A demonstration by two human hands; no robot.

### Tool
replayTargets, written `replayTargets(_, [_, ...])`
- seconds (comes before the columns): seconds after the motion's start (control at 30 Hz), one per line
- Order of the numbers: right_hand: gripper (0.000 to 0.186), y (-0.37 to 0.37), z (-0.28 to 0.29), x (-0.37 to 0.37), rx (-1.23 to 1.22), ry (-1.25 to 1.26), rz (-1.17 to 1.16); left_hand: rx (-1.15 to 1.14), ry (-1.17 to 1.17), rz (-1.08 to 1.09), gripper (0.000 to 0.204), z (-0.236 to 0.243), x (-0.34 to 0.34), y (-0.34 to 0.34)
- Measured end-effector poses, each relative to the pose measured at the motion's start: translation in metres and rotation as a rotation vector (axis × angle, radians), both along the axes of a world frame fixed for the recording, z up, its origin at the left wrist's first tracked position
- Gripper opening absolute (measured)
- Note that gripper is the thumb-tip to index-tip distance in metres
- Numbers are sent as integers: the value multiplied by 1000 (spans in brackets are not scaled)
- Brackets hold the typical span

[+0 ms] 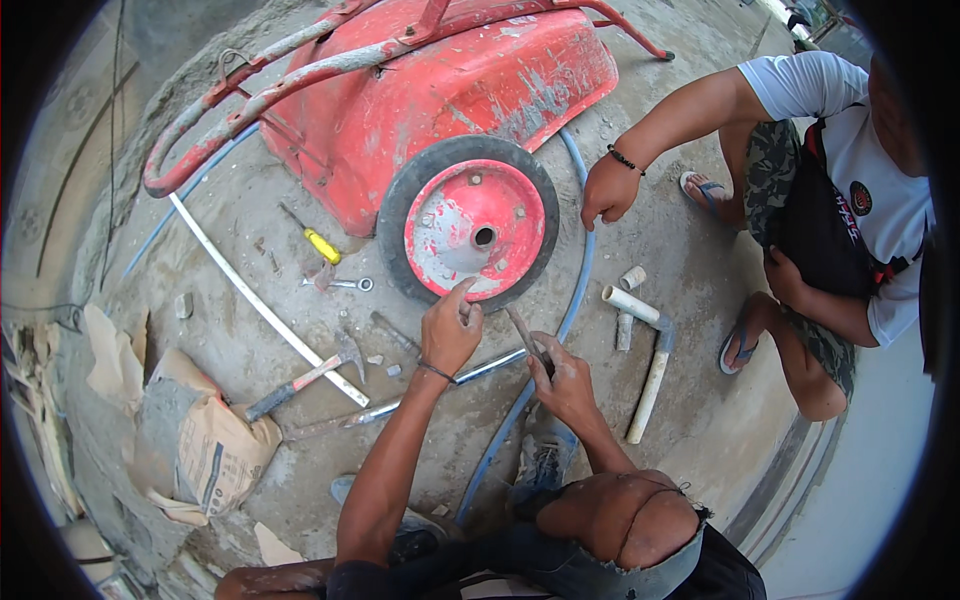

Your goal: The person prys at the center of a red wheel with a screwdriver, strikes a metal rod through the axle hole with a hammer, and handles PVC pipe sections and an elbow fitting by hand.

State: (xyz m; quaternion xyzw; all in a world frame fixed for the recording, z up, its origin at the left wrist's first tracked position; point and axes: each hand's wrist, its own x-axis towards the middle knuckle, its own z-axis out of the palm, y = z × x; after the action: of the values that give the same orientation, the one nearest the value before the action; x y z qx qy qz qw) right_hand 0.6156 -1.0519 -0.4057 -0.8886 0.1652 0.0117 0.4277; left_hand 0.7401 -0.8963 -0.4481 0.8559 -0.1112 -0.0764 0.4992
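Note:
A wheel [531, 222] with a black tyre and a worn red-and-white rim lies flat on the ground, its hub hole facing up. My left hand [450, 335] is at the near edge of the wheel, index finger stretched toward the rim, with nothing visible in it. Just right of it, my right hand [565, 382] grips a thin, dark metal rod [519, 328], whose far tip points up close to the tyre. A red wheelbarrow [440, 100] lies overturned beyond the wheel, its tubular frame upward.
Left of the wheel lie a yellow-handled screwdriver [321, 245], a wrench [350, 284], a claw hammer [300, 384] and a white pipe [255, 290]. A blue hose [580, 270] curves along the right, near an elbowed pipe [652, 385]. Another person's hand [611, 190] reaches in. A torn bag [222, 452] sits left.

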Motion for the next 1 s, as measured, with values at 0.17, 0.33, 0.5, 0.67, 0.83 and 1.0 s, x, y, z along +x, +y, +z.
replayTargets(0.17, [35, 3, 2, 0, -9, 12, 13, 12, -109, -38, 50, -1, 2, -6])
replayTargets(0.33, [34, 1, -6, -3, -67, -100, 37, 46, -126, -63, 54, -1, 9, -10])
replayTargets(0.5, [34, -3, -7, -2, -72, -90, 34, 50, -88, -89, 56, 6, 9, -19])
replayTargets(0.67, [34, -7, 15, 22, -10, -6, 58, 44, -89, -74, 55, 7, 6, -10])
replayTargets(0.83, [30, -25, 51, 86, -168, -136, 224, 25, -45, -34, 52, -3, -6, 0])
replayTargets(1.0, [22, -34, 51, 135, -240, -94, 414, 18, -106, 17, 51, -12, -17, 5])
